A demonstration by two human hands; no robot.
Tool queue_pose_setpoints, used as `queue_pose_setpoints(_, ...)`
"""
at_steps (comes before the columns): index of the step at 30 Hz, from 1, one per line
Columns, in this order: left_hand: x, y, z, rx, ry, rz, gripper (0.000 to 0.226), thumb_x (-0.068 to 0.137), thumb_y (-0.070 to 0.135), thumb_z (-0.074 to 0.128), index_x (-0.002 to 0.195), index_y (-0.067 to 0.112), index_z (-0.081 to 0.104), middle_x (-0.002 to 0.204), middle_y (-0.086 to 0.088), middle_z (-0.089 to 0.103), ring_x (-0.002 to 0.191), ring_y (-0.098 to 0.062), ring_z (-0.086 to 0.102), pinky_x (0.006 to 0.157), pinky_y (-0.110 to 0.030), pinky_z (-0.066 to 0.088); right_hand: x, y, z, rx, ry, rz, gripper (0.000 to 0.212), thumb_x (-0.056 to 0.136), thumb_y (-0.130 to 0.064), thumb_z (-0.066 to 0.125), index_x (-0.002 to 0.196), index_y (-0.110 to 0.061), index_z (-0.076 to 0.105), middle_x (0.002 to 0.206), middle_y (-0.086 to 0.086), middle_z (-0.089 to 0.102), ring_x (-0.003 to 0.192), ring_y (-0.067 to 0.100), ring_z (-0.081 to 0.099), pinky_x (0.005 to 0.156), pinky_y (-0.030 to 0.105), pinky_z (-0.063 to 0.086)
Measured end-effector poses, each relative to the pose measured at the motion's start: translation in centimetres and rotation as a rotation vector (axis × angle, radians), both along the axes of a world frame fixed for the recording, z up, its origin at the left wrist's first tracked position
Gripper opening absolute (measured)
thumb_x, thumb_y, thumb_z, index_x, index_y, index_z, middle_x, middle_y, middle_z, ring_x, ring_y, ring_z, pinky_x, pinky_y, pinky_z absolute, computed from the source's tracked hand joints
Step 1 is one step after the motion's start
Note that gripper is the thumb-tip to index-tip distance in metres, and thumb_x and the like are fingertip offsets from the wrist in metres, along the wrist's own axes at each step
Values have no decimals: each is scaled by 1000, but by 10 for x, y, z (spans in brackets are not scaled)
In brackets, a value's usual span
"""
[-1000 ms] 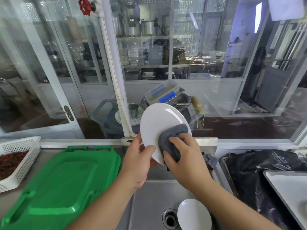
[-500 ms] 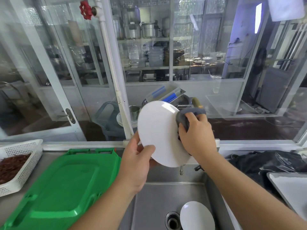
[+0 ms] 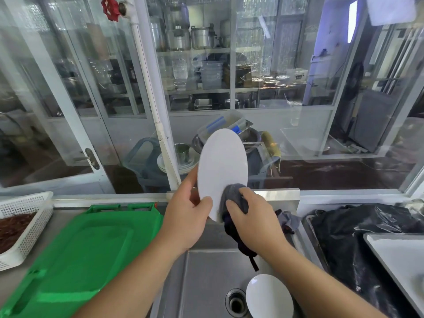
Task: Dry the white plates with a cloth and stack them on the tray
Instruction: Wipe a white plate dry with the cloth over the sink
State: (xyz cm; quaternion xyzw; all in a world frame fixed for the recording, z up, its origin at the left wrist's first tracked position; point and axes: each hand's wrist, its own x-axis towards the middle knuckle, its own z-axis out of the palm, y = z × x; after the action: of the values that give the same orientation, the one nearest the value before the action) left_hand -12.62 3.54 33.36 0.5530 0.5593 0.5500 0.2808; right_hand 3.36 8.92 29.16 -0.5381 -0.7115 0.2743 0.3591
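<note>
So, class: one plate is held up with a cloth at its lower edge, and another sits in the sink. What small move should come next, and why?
Probably sweep the cloth up across the plate. The right hand presses it only at the lower edge, while the left hand grips the rim, so most of the face looks unwiped. The green tray holds no plates yet.

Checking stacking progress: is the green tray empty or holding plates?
Empty: the green tray shows only bare plastic, no plates on it.

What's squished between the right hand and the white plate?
A grey cloth. In the head view the right hand presses it against the lower edge of the white plate, which the left hand holds upright over the sink.
</note>
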Motion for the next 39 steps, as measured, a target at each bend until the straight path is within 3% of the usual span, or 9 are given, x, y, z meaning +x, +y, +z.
queue_pose_setpoints(2, 2, -3, 5, 53, 92, -41, 88, 93, 3, 58, 130, 81, 40, 129, 42, 62, 114, 13, 63, 87, -8, 53, 0, 5, 7, -25, 98, -12, 33, 103, -44, 57, 132, -30, 58, 105, -16, 55, 92, 2, 50, 73, 17, 37)
queue_pose_setpoints(6, 5, -7, 2, 77, 221, -99, 86, 93, 7, 57, 143, 73, 36, 131, 42, 61, 114, 10, 65, 85, -5, 51, 2, 18, 31, -16, 319, -40, 15, 99, -47, 56, 99, -32, 58, 87, -20, 68, 81, -14, 60, 65, 14, 44)
queue_pose_setpoints(10, 3, -11, -6, -10, 375, -117, 86, 93, 16, 52, 148, 75, 24, 113, 21, 72, 97, -22, 70, 84, -38, 62, 10, 35, 56, -323, 749, -71, 19, 94, -49, 63, 105, -36, 71, 97, -9, 78, 82, 8, 75, 70, 37, 60)
queue_pose_setpoints(14, -1, -12, -2, -21, 668, -153, 93, 93, 20, 54, 153, 72, 7, 73, 16, 56, 62, -5, 55, 49, -19, 36, 27, 43, 67, -792, 1117, 190, 71, 91, -63, 69, 134, -7, 66, 124, 21, 75, 111, 41, 74, 91, 55, 61)
queue_pose_setpoints(20, -3, -11, -12, 85, 1148, -153, 101, 100, 18, 47, 151, 55, -31, 156, 4, 49, 111, -33, 65, 83, -44, 56, 33, 33, 48, -798, 1066, 180, 63, 78, -40, 85, 126, -2, 68, 110, 21, 71, 101, 38, 73, 89, 48, 60)
queue_pose_setpoints(25, -1, -14, -27, 164, 1359, -103, 98, 103, 15, 48, 156, 46, -29, 166, -11, 38, 142, -29, 52, 97, -44, 59, 37, 25, 24, -747, 1107, 146, 38, 85, -27, 68, 115, -3, 73, 98, 19, 75, 82, 32, 75, 68, 39, 62)
queue_pose_setpoints(30, 4, -21, -37, 343, 1354, 35, 90, 81, 7, 78, 159, 33, 43, 146, -17, 62, 130, -33, 65, 87, -42, 63, 40, 18, 7, -689, 1213, 215, 46, 67, -30, 76, 104, -4, 83, 105, 23, 77, 90, 36, 78, 69, 42, 63)
queue_pose_setpoints(36, -6, -19, -41, 283, 1236, -123, 75, 100, 53, 54, 166, 38, 22, 172, -5, 28, 159, -28, 26, 126, -49, 29, 45, 17, -1, -666, 1303, 250, 48, 70, -31, 74, 111, -6, 82, 117, 25, 75, 102, 39, 75, 78, 47, 63)
queue_pose_setpoints(39, -11, -18, -48, 302, 889, -96, 70, 102, 55, 52, 164, 34, 29, 173, 6, 22, 161, -16, 17, 129, -42, 22, 47, 16, -4, -639, 1336, 231, 43, 70, -30, 74, 106, -9, 84, 112, 21, 76, 97, 38, 77, 75, 47, 63)
